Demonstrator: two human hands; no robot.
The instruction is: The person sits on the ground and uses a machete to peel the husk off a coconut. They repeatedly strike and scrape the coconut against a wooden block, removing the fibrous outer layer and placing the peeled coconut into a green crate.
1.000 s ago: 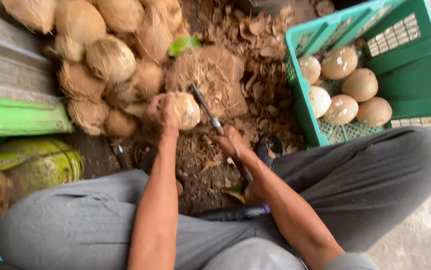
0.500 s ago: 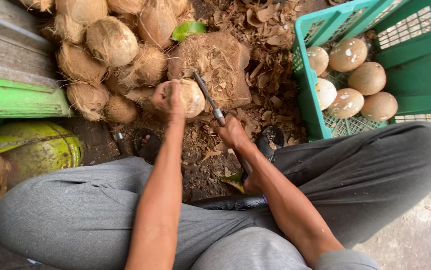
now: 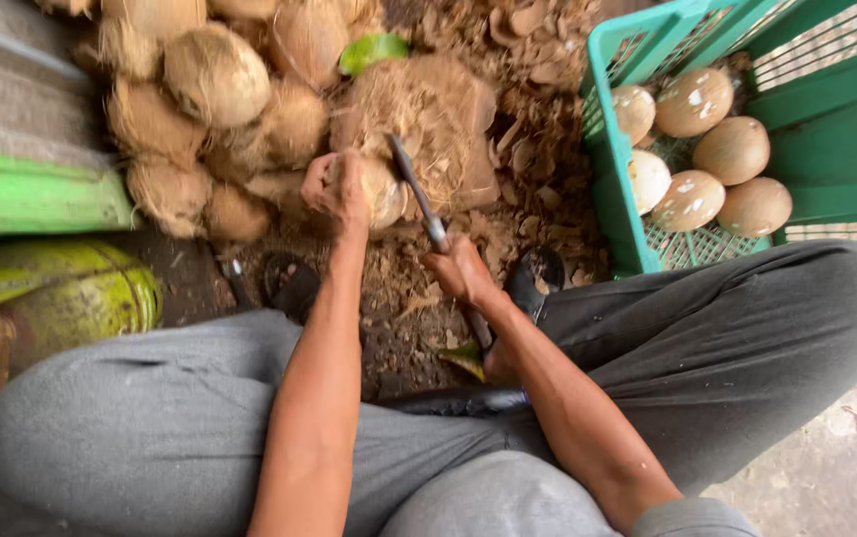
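My left hand [image 3: 334, 187] grips a small husked coconut [image 3: 380, 189] and holds it against a large fibrous block [image 3: 438, 119] on the ground. My right hand [image 3: 460, 270] is closed around the handle of a long dark knife [image 3: 418, 199], whose blade rests against the right side of the coconut. Both forearms reach forward between my knees in grey trousers.
A pile of brown husked coconuts [image 3: 214, 75] lies at the upper left. A green plastic crate [image 3: 826, 129] at the right holds several peeled coconuts [image 3: 692, 99]. Husk scraps [image 3: 538, 149] cover the ground. Yellow-green coconuts [image 3: 60, 293] and a green plank [image 3: 30, 194] are at left.
The coconut in my left hand has turned slightly and sits a little lower against the block. The knife blade stays pressed to it; the view has shifted a bit.
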